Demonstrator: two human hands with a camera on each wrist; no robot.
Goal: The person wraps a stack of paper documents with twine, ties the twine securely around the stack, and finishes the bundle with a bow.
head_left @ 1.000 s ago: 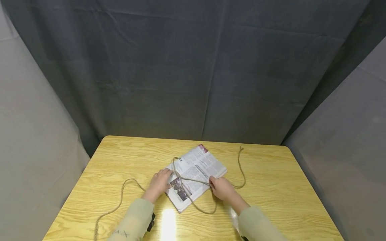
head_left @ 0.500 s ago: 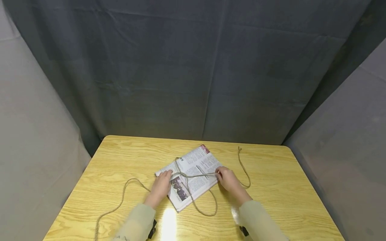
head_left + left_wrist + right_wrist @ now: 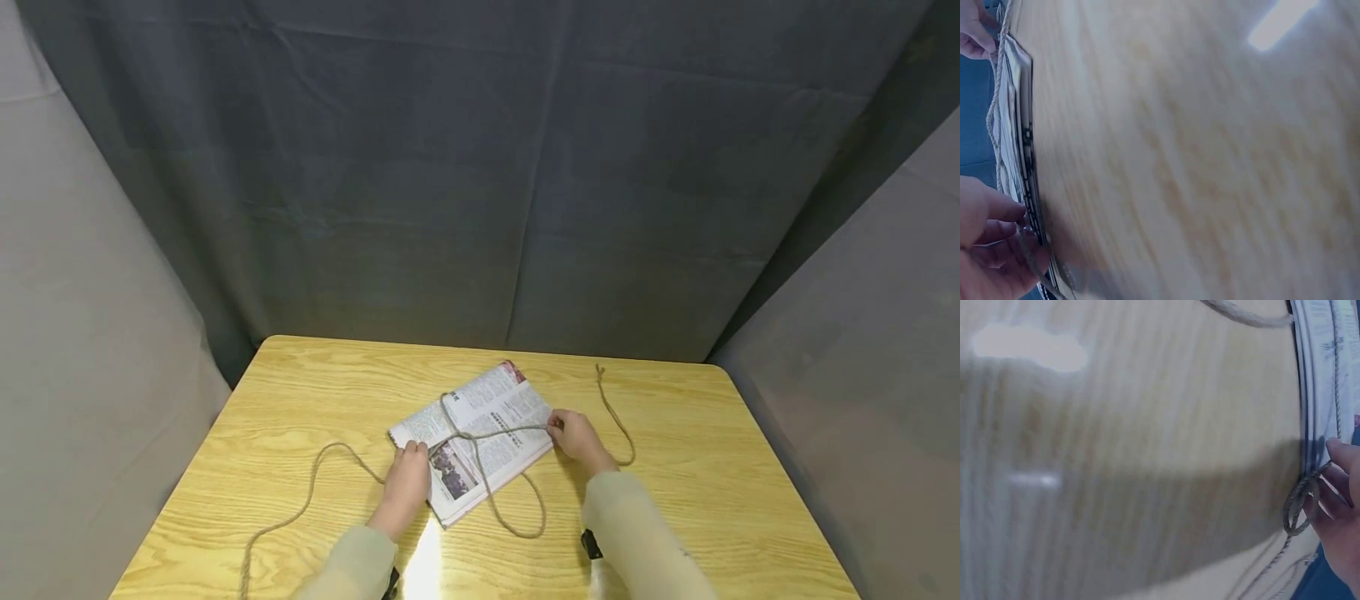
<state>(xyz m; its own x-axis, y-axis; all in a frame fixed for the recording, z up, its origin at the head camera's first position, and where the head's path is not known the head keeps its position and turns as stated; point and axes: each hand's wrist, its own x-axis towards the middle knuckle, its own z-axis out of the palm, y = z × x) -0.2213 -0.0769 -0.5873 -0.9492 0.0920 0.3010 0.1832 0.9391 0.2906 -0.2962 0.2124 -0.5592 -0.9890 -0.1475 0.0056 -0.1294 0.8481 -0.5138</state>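
Note:
A folded stack of newspaper (image 3: 491, 398) lies slanted on the table, and a twisted rope (image 3: 510, 431) crosses over its top. My left hand (image 3: 409, 483) pinches one part of the rope at the newspaper's near left edge; in the left wrist view the rope (image 3: 1030, 259) runs between thumb and fingers. At the right edge my right hand (image 3: 577, 437) grips the other part. A small rope loop (image 3: 1300, 506) hangs from those fingers in the right wrist view. Between both hands the rope stretches nearly straight, meeting another strand (image 3: 480, 467) at the middle of the newspaper.
One rope tail (image 3: 306, 500) curves over the table on the left. The other, with a frayed end (image 3: 600, 371), lies at the back right. A slack bend of rope (image 3: 536, 529) rests before the newspaper. Dark cloth (image 3: 487, 167) hangs behind the wooden table (image 3: 712, 500).
My right hand has moved right and away to the newspaper's right edge, drawing the rope straighter. My left hand has shifted slightly nearer. The strands' crossing has moved toward the newspaper's middle.

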